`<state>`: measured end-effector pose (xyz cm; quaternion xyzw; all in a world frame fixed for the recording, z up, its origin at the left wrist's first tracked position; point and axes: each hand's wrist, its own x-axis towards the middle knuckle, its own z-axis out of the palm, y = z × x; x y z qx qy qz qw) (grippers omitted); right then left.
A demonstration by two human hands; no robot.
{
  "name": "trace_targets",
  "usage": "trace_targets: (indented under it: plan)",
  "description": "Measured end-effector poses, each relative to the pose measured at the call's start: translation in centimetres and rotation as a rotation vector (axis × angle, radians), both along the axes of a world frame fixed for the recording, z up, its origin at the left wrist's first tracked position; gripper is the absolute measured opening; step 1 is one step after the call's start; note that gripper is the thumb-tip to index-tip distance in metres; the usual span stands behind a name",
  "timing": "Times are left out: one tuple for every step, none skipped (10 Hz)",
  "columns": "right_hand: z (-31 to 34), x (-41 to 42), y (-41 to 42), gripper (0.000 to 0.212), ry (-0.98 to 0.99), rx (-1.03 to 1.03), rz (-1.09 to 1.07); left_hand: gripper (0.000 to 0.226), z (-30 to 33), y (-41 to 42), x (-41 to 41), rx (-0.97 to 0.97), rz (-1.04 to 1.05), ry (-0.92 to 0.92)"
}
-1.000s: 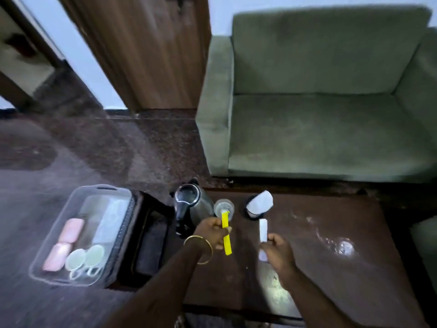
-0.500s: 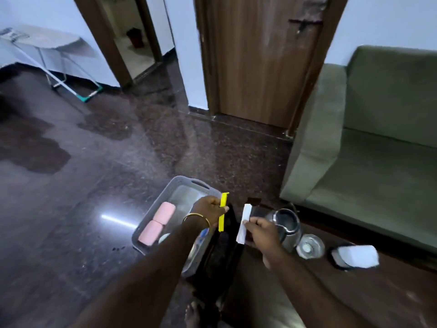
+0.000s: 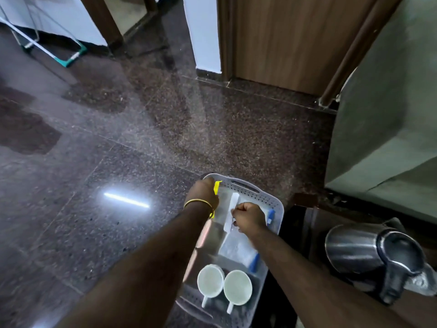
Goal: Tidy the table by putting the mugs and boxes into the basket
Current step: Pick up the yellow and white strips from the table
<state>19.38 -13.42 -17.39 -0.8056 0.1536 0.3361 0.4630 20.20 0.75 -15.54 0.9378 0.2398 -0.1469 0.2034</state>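
Over the grey basket (image 3: pixel 275 200) on the floor, the left hand (image 3: pixel 203 194) gripped a yellow box (image 3: pixel 217 187) and the right hand (image 3: pixel 249 216) what looked like a white box (image 3: pixel 233 204). Two white mugs (image 3: pixel 223 284) lay inside, near a steel kettle (image 3: pixel 369 252).

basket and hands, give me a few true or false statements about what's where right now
1. Two white mugs lie in the basket. True.
2. The left hand holds a yellow box. True.
3. The right hand is empty. False: it grips a white box.
4. Both hands are over the basket. True.
5. The kettle is inside the basket. False: it stands outside, to the basket's right.
6. The basket sits on the sofa. False: it is down by the dark floor, apart from the sofa.
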Motion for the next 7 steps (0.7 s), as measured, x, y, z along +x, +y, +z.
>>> trace_targets:
  plan:
    - [-1.9, 0.7, 1.5, 0.018, -0.038, -0.129, 0.037, 0.032, -2.1, 0.1, 0.6, 0.084, -0.154, 0.026]
    - [-3.0, 1.2, 3.2, 0.02, -0.067, -0.141, 0.025, 0.031, -3.6, 0.0, 1.1, 0.115, -0.222, 0.001]
    - [-4.0, 1.6, 4.4, 0.016, -0.056, -0.069, 0.079, 0.023, -3.9, 0.0, 1.2, 0.169, -0.244, -0.003]
    - [-3.8, 1.7, 4.6, 0.023, -0.069, -0.083, 0.227, 0.024, -3.9, 0.2, 0.8, 0.211, -0.248, 0.034]
    - [-2.8, 1.0, 3.9, 0.02, -0.129, -0.142, 0.267, 0.025, -3.3, 0.3, -0.3, 0.211, -0.244, 0.06]
    - [-1.3, -0.1, 2.3, 0.027, -0.187, -0.211, 0.255, 0.026, -2.0, -0.3, -1.8, 0.187, -0.231, 0.055]
    - [0.7, -2.1, -0.6, 0.036, -0.23, -0.225, 0.327, 0.029, 0.0, -2.2, -4.0, 0.234, -0.213, 0.061]
